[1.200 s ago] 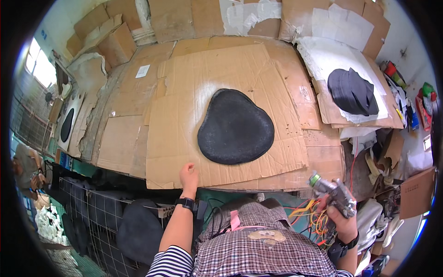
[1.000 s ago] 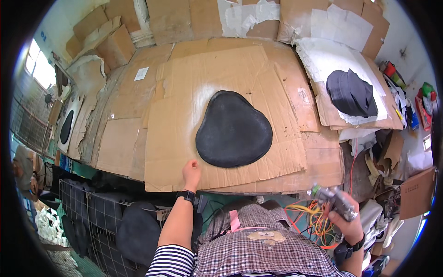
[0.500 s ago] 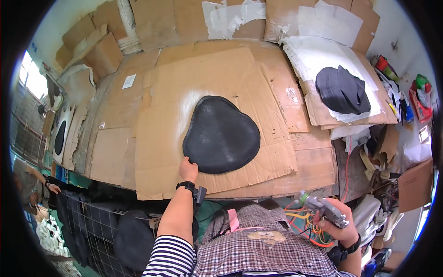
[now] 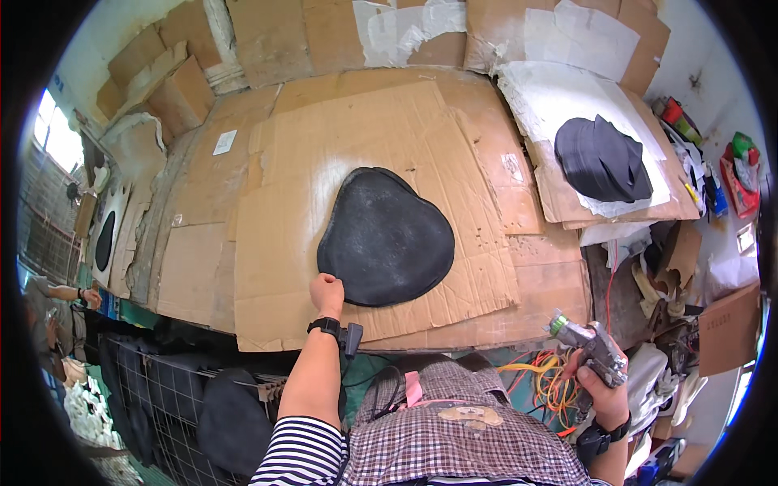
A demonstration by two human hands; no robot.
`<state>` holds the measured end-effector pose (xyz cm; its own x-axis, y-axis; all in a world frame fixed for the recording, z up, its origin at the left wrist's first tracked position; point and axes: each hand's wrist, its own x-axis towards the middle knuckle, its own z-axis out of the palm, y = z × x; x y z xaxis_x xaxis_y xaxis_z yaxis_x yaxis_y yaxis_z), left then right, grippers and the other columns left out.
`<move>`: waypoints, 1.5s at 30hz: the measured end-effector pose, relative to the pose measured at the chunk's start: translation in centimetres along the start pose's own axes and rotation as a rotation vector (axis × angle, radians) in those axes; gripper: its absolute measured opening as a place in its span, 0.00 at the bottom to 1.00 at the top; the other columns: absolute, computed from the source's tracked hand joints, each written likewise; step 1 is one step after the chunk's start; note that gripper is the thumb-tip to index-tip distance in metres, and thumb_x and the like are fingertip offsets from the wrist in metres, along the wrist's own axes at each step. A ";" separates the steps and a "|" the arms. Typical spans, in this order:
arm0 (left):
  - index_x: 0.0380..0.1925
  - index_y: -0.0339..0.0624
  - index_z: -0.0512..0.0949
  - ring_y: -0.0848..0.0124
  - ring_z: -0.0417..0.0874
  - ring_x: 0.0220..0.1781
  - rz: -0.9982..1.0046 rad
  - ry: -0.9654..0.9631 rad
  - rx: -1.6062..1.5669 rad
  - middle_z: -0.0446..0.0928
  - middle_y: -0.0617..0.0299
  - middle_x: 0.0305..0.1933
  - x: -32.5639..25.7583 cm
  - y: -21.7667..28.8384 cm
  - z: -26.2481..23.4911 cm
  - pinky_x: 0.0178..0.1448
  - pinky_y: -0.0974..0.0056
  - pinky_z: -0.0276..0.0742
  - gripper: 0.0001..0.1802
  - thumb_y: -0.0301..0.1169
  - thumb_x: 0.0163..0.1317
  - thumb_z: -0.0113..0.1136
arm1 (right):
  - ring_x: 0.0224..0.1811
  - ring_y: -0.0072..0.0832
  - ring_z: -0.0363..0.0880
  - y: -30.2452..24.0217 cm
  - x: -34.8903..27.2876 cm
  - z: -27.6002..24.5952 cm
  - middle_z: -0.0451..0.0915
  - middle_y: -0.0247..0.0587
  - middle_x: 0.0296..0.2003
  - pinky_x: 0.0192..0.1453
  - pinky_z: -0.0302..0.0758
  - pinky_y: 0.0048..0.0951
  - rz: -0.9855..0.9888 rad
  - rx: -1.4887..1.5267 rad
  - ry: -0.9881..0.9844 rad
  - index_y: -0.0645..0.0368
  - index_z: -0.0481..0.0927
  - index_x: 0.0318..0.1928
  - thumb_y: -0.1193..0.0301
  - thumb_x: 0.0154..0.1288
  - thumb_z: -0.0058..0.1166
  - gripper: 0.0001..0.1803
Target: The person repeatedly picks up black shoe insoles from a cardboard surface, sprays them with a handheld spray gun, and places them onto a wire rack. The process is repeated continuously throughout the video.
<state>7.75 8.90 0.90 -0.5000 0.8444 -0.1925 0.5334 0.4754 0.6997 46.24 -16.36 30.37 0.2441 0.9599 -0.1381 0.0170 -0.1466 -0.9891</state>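
A rounded three-lobed black pad [image 4: 387, 236] lies on a sheet of brown cardboard [image 4: 284, 178] on the bench in front of me. Along its upper right side a second dark edge shows, as if another layer lay beneath. My left hand [image 4: 327, 296] is closed in a pinch at the pad's near left corner; the fingertips are partly hidden. Off the bench's near edge on the right, my right hand [image 4: 601, 395] grips a metal spray gun [image 4: 598, 350] with a green-ringed nozzle, which points up and left.
A stack of black cut pieces [image 4: 601, 159] sits on a white-covered board at the back right. Orange and yellow hoses [image 4: 545, 374] hang below the spray gun. At lower left stands a wire rack [image 4: 166, 397] with dark pads. Another person's arm [image 4: 69, 294] shows at far left.
My right hand has swung the spray gun slightly right and up, its nozzle turning upward. The pad has shifted a little left, and a second edge now shows at its upper right.
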 end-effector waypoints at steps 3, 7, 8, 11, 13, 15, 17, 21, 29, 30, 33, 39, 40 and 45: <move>0.27 0.39 0.78 0.63 0.79 0.32 -0.143 -0.015 -0.386 0.78 0.58 0.29 0.5 -1.5 0.9 0.38 0.59 0.75 0.04 0.24 0.50 0.56 | 0.31 0.25 0.79 0.1 -0.9 -1.7 0.80 0.41 0.30 0.37 0.76 0.26 0.062 -0.063 -0.057 0.68 0.70 0.56 0.67 0.54 0.67 0.32; 0.38 0.40 0.74 0.63 0.76 0.36 -0.463 -0.112 -0.804 0.74 0.59 0.37 0.5 -0.7 0.9 0.38 0.58 0.73 0.12 0.23 0.51 0.55 | 0.31 0.26 0.79 1.3 -1.2 -1.9 0.80 0.41 0.30 0.39 0.76 0.28 0.067 0.003 -0.223 0.67 0.69 0.58 0.72 0.54 0.65 0.31; 0.42 0.40 0.73 0.63 0.75 0.38 -0.510 -0.115 -0.874 0.74 0.59 0.39 0.6 -0.8 1.1 0.37 0.58 0.73 0.15 0.22 0.51 0.54 | 0.31 0.27 0.79 0.8 -0.9 -1.2 0.80 0.42 0.30 0.39 0.76 0.29 0.061 0.002 -0.203 0.67 0.70 0.56 0.71 0.54 0.64 0.29; 0.47 0.40 0.69 0.61 0.75 0.41 -0.482 -0.151 -0.901 0.73 0.56 0.43 0.6 -1.2 1.4 0.41 0.53 0.76 0.20 0.20 0.51 0.51 | 0.32 0.28 0.80 1.3 0.2 -0.1 0.80 0.44 0.31 0.39 0.76 0.29 0.074 0.075 -0.045 0.67 0.70 0.54 0.68 0.53 0.66 0.30; 0.49 0.40 0.68 0.60 0.76 0.42 -0.471 -0.296 -0.956 0.74 0.55 0.44 0.6 0.2 0.9 0.45 0.51 0.77 0.22 0.19 0.51 0.49 | 0.33 0.29 0.80 1.6 0.7 0.3 0.80 0.43 0.32 0.40 0.76 0.28 0.053 0.113 0.014 0.67 0.69 0.53 0.66 0.52 0.66 0.31; 0.50 0.41 0.68 0.59 0.78 0.44 -0.383 -0.433 -1.083 0.74 0.55 0.46 0.6 2.5 0.2 0.48 0.49 0.79 0.23 0.16 0.51 0.46 | 0.33 0.28 0.80 1.4 1.1 0.7 0.79 0.43 0.32 0.41 0.76 0.29 0.045 0.146 0.042 0.67 0.69 0.54 0.66 0.52 0.66 0.31; 0.52 0.41 0.68 0.58 0.80 0.46 -0.255 -0.514 -1.209 0.75 0.54 0.48 0.1 6.6 -1.1 0.50 0.50 0.80 0.25 0.14 0.52 0.44 | 0.34 0.28 0.80 1.5 1.4 0.7 0.79 0.42 0.33 0.44 0.76 0.29 0.070 0.117 0.011 0.67 0.69 0.53 0.65 0.52 0.68 0.32; 0.52 0.41 0.69 0.60 0.81 0.46 -0.077 -0.556 -1.378 0.76 0.55 0.48 -0.7 14.1 -4.9 0.51 0.53 0.81 0.24 0.14 0.54 0.44 | 0.36 0.28 0.80 2.2 2.3 0.6 0.79 0.40 0.34 0.45 0.76 0.29 0.079 0.066 -0.139 0.67 0.70 0.54 0.68 0.54 0.67 0.30; 0.47 0.41 0.73 0.65 0.81 0.45 0.196 -0.448 -1.728 0.78 0.59 0.43 -3.4 17.9 -17.0 0.53 0.57 0.81 0.19 0.13 0.55 0.49 | 0.39 0.26 0.79 3.6 5.2 2.1 0.79 0.39 0.36 0.47 0.77 0.29 0.091 0.053 -0.366 0.66 0.69 0.58 0.77 0.55 0.63 0.30; 0.46 0.41 0.74 0.66 0.80 0.44 0.176 -0.398 -1.736 0.78 0.60 0.42 -3.9 17.3 -18.5 0.54 0.57 0.79 0.18 0.13 0.56 0.49 | 0.40 0.26 0.79 3.8 5.5 2.4 0.79 0.39 0.36 0.47 0.77 0.29 0.097 0.043 -0.395 0.66 0.69 0.58 0.77 0.55 0.63 0.29; 0.47 0.41 0.74 0.65 0.80 0.44 0.157 -0.269 -1.765 0.78 0.61 0.42 -5.2 13.6 -22.7 0.53 0.58 0.79 0.19 0.13 0.55 0.49 | 0.39 0.26 0.79 4.1 6.5 4.2 0.79 0.39 0.35 0.47 0.77 0.30 0.125 0.035 -0.485 0.65 0.69 0.58 0.78 0.55 0.62 0.29; 0.39 0.41 0.74 0.64 0.79 0.45 0.132 0.116 -1.810 0.78 0.60 0.40 -7.9 4.4 -31.2 0.54 0.54 0.78 0.14 0.13 0.54 0.50 | 0.38 0.27 0.80 4.0 7.6 9.0 0.79 0.40 0.35 0.46 0.77 0.31 0.163 0.038 -0.680 0.65 0.69 0.58 0.78 0.54 0.61 0.30; 0.39 0.41 0.74 0.65 0.79 0.45 0.155 0.181 -1.811 0.78 0.61 0.40 -8.7 3.0 -32.8 0.53 0.55 0.78 0.14 0.14 0.55 0.50 | 0.38 0.28 0.80 3.6 7.7 9.7 0.79 0.40 0.36 0.46 0.77 0.31 0.152 -0.027 -0.734 0.65 0.68 0.59 0.78 0.53 0.60 0.30; 0.37 0.44 0.73 0.64 0.81 0.41 0.157 0.521 -1.792 0.78 0.61 0.38 -10.6 -7.8 -41.4 0.48 0.55 0.81 0.14 0.13 0.55 0.48 | 0.31 0.24 0.77 3.0 6.7 14.0 0.79 0.40 0.37 0.34 0.70 0.21 0.136 -0.179 -0.845 0.62 0.72 0.54 0.70 0.58 0.58 0.23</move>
<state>-19.36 -13.95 25.91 -0.8391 0.5341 -0.1029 -0.4949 -0.6711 0.5520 34.38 -7.01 25.72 -0.5445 0.7767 -0.3166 0.2093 -0.2397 -0.9480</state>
